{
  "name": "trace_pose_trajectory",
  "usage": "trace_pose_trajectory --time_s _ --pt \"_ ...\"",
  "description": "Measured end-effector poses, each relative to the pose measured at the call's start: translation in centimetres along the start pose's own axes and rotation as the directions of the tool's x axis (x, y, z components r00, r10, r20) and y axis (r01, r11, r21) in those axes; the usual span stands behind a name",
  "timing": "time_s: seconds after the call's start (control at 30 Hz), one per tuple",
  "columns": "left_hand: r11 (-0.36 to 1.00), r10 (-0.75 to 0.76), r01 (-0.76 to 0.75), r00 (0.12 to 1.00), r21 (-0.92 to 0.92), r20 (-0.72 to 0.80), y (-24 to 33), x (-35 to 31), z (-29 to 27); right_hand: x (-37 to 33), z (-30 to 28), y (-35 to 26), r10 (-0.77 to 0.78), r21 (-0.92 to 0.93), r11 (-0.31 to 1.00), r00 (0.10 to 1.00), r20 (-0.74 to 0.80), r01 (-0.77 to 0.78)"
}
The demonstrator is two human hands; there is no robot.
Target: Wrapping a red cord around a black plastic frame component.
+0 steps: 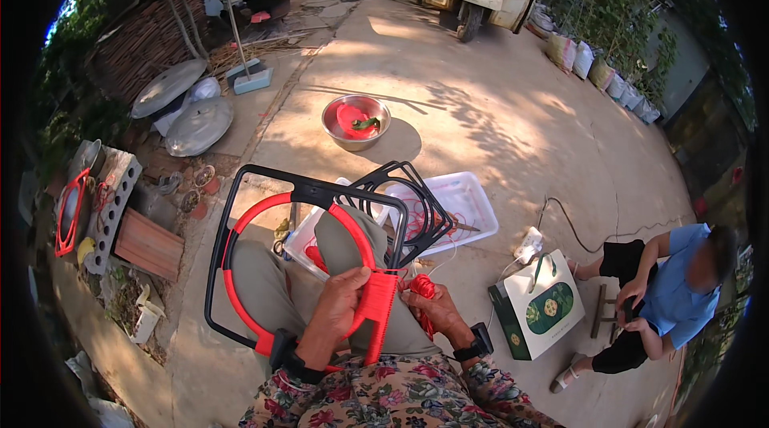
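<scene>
A black frame [308, 187] with rounded corners and an inner ring lies tilted across my lap. Red cord [375, 304] is wound closely around one side of it, and stretches of the ring are red too. My left hand [340, 304] pinches the frame at the wound side, thumb at its upper end. Just to the right, my right hand [444, 316] is closed around a bundle of red cord [422, 292]. A strand seems to run between the bundle and the winding. My palms hide part of both.
Past my knees are a second black frame [432, 203] and a white tray [481, 207] with red strands and scissors. Farther off stands a metal bowl [330, 127]. At right are a paper bag [553, 308], a power strip [529, 245] with a cable, and a seated person [681, 288].
</scene>
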State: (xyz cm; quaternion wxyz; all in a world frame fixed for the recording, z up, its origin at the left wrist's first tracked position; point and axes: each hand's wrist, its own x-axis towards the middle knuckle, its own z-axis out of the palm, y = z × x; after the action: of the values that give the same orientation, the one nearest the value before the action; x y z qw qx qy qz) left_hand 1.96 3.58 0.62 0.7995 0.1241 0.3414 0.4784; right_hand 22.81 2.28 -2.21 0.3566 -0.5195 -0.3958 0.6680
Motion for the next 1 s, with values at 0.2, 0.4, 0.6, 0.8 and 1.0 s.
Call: trace_pose_trajectory --time_s 0.2,0.4,0.6,0.8,1.0 --pt "0.998 -0.042 0.04 0.999 0.053 0.024 -0.1 0.0 0.7 -0.4 -0.2 0.5 -0.025 -0.075 0.997 0.999 -0.04 0.022" --pt "0.995 -0.049 0.043 0.997 0.089 0.062 0.0 0.1 1.2 -1.8 -2.2 0.0 -0.099 -0.045 0.995 0.986 -0.133 0.094" --pt "0.995 -0.077 0.069 0.99 0.069 0.116 -1.1 0.2 0.8 -3.4 -3.4 -3.5 -0.202 -0.368 0.924 0.947 -0.249 0.1" --pt "0.99 -0.135 0.126 0.975 0.062 0.178 -0.8 0.6 0.9 -4.3 -2.8 -3.7 -0.144 -0.386 0.922 0.959 -0.243 0.041" --pt "0.964 -0.265 0.246 0.924 0.102 0.276 0.1 0.8 1.5 -4.6 -4.0 -2.5 -0.181 -0.319 0.943 0.947 -0.266 0.091"
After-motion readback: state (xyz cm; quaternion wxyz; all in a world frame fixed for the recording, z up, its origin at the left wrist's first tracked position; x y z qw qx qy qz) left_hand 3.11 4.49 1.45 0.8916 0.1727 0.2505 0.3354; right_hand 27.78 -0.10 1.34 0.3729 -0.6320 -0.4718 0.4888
